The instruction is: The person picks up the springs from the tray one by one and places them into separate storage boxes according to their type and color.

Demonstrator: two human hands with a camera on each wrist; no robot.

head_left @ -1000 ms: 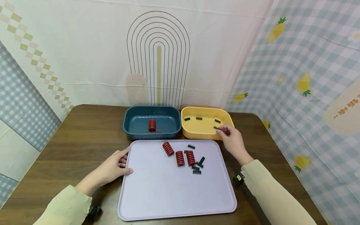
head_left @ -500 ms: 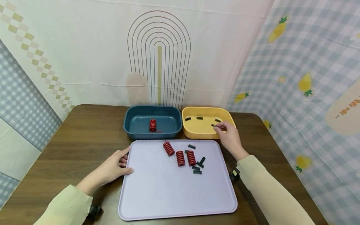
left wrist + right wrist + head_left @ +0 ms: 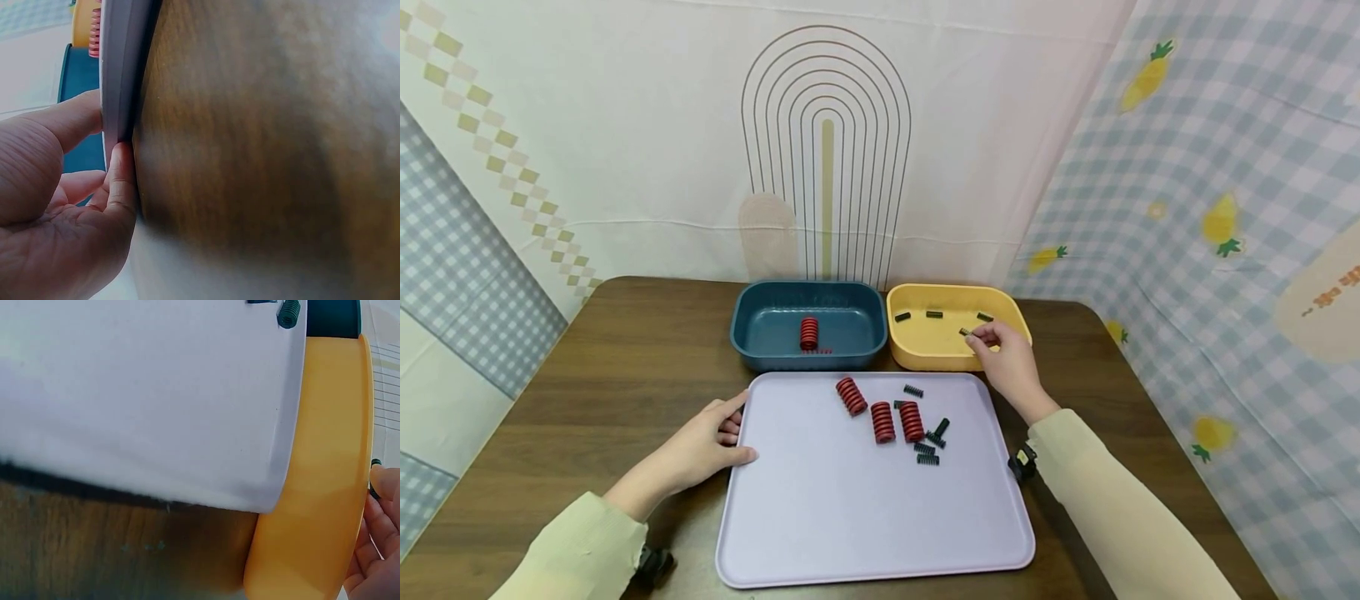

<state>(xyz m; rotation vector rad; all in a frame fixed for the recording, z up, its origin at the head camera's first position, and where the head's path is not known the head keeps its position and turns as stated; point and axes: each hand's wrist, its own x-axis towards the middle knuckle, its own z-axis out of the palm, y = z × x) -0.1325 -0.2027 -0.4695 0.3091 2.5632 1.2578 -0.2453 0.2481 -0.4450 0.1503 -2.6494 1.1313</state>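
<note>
My right hand (image 3: 1011,367) is over the front right part of the yellow bin (image 3: 917,362). Pinched between its thumb and fingertips is a small dark green spring (image 3: 965,332), whose end also shows in the right wrist view as a dark green spring (image 3: 375,462). My left hand (image 3: 700,450) grips the left edge of the pale lilac tray (image 3: 865,517), thumb on top; the left wrist view shows its fingers against the tray's side. On the tray lie three thick red springs, one a red spring (image 3: 882,422), and several small green springs, including one green spring (image 3: 928,459).
A dark blue bin (image 3: 760,364) stands left of the yellow one, holding an upright-looking red spring (image 3: 808,333) and a thinner red spring (image 3: 817,351). Small green springs, such as one green spring (image 3: 934,315), lie in the yellow bin. A brown wooden table (image 3: 587,383) carries everything.
My right hand has shifted slightly left and farther over the yellow bin, the green spring still pinched in it. The left hand keeps its grip on the tray.
</note>
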